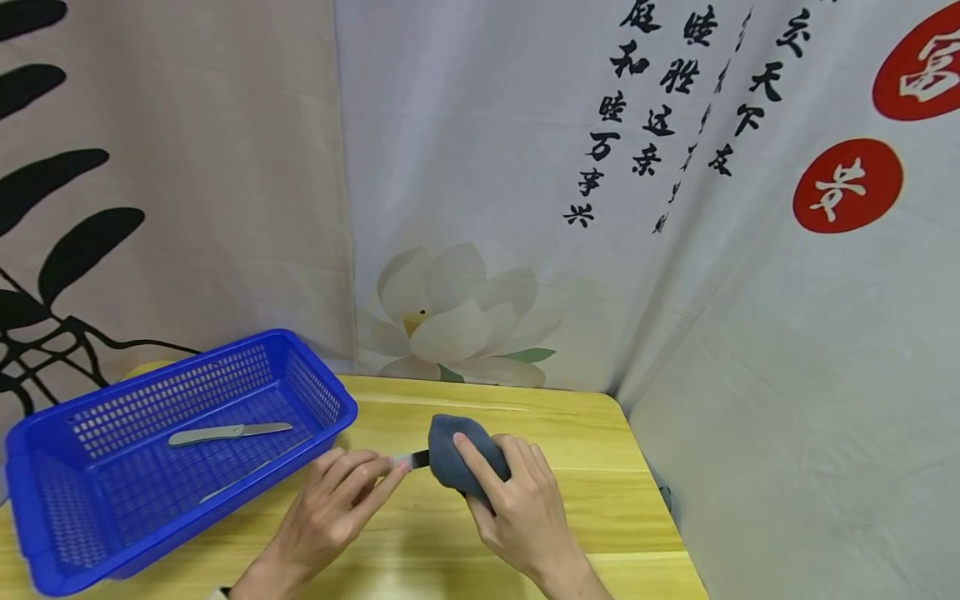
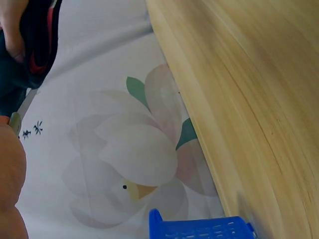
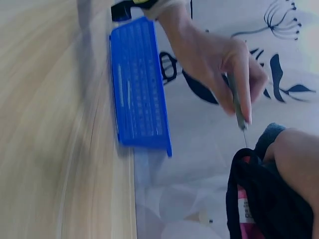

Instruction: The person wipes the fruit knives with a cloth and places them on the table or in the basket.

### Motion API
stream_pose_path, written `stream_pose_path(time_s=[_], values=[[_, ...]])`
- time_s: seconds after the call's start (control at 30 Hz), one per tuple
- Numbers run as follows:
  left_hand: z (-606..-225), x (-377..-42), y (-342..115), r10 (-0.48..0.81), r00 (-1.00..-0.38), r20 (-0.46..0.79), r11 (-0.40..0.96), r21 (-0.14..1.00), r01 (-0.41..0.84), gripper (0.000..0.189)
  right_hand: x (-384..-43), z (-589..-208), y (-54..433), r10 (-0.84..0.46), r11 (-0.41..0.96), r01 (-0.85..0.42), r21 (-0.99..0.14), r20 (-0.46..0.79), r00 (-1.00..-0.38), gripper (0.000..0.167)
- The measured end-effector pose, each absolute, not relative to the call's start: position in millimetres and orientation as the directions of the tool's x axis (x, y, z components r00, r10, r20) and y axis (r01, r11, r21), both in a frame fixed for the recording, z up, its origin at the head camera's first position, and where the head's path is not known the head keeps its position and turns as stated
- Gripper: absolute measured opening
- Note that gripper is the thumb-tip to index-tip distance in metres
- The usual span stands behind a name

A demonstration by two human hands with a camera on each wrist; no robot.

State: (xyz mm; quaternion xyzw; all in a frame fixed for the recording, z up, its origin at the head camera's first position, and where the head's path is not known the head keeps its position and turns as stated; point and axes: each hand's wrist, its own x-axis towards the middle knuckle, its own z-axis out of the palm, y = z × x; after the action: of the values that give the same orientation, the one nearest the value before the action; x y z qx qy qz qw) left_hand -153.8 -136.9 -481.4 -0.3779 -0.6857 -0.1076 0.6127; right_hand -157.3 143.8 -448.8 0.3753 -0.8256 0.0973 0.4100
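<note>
My left hand [image 1: 330, 508] pinches the pale grey-green handle of a small knife [image 3: 238, 107] between thumb and fingers. Its blade [image 1: 421, 459] points right, its tip end hidden at the cloth. A blue-grey cloth [image 1: 453, 454] is gripped in my right hand [image 1: 525, 508], one finger stretched along its top. Beneath the cloth, the right wrist view shows a black item [image 3: 269, 204] with red and pink parts, whose kind I cannot tell. In the left wrist view the left hand's fingers [image 2: 11, 174] show only at the edge.
A blue plastic basket [image 1: 183, 537] stands at the left of the wooden table [image 1: 592, 467]. Inside lies another knife [image 1: 225, 433] with a pale handle, and a thin pale object [image 1: 234, 483] shows partly behind the basket's near wall. Printed curtains [image 1: 480, 167] hang behind and right of the table.
</note>
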Motion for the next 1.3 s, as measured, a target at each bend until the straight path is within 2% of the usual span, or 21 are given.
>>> stream_pose_path(time_s=[0.4,0.77,1.3], values=[[-484.7,-153.2,-135.0,0.361,0.043,0.931,0.678,-0.294,0.674,0.042,-146.5,-451.5,123.6,-0.627,0.659,-0.735,0.158,0.656,-0.421,0.089],[-479.5,-153.9,-135.8,0.377,0.073,0.923,0.677,-0.328,0.659,0.036,-150.5,-453.0,130.0,-0.609,0.687,-0.706,0.170,0.665,-0.432,0.085],[-477.6,-151.9,-137.2,0.388,0.068,0.919,0.693,-0.339,0.636,0.036,-166.6,-460.5,163.6,-0.536,0.759,-0.635,0.144,0.693,-0.483,0.073]])
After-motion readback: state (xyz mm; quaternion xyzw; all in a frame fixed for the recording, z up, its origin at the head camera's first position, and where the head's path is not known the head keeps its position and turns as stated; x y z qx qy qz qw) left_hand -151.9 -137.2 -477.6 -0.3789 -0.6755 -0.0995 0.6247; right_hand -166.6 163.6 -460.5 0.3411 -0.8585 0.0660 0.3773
